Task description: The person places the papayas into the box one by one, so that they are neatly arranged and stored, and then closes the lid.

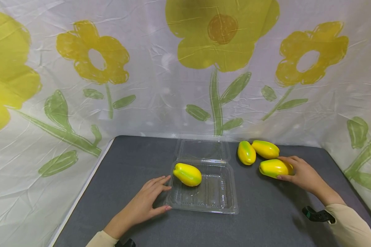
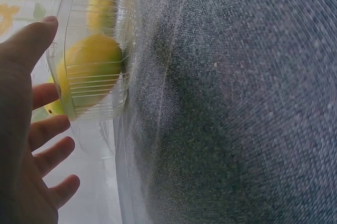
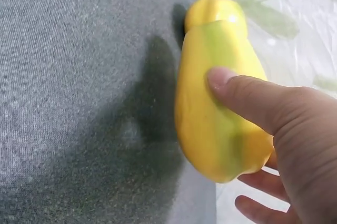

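At the right of the head view, my right hand (image 1: 306,176) grips a yellow-green papaya (image 1: 273,168). Its thumb lies along the near side of the fruit in the right wrist view, with the other fingers behind. My left hand (image 1: 142,204) is spread at the left edge of a clear plastic clamshell container (image 1: 204,210), thumb and fingertips right at the rim. Inside the container, on its left side, lies another papaya (image 1: 188,175), seen through the ribbed wall in the left wrist view. The container's lid (image 1: 202,151) is folded back, away from me.
Two more papayas, one upright-looking papaya (image 1: 246,153) and one lying sideways papaya (image 1: 266,149), sit behind the held one. All stands on a dark grey table (image 1: 120,164). A white flower-printed curtain (image 1: 151,85) hangs along the back and sides.
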A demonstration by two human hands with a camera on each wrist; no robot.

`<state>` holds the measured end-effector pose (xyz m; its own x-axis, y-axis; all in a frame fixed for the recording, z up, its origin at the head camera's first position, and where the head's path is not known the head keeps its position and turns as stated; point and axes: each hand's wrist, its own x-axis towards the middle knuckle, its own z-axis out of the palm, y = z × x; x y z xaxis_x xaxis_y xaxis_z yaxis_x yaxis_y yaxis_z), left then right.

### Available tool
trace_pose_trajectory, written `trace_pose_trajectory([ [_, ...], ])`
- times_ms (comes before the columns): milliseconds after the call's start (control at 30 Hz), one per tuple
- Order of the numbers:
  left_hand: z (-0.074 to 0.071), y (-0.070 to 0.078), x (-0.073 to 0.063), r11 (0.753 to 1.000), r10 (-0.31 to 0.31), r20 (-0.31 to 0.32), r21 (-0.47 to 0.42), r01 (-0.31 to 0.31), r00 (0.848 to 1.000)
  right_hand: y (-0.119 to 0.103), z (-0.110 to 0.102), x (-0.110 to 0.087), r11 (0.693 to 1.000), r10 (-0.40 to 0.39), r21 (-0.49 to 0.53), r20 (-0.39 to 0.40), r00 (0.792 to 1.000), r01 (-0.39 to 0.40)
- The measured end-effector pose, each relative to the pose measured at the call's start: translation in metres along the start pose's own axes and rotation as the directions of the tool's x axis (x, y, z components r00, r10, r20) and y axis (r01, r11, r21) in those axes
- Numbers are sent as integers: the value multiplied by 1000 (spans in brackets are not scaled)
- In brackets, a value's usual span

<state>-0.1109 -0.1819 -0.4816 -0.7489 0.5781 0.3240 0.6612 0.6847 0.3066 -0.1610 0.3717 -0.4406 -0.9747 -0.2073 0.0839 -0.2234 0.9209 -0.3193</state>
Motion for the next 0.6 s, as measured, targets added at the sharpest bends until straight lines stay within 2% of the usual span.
trace_pose_trajectory([
  [600, 0, -1, 0, 1000, 3, -1, 6, -3, 1000, -28, -8, 1, 999, -31, -27, -13, 999, 30],
])
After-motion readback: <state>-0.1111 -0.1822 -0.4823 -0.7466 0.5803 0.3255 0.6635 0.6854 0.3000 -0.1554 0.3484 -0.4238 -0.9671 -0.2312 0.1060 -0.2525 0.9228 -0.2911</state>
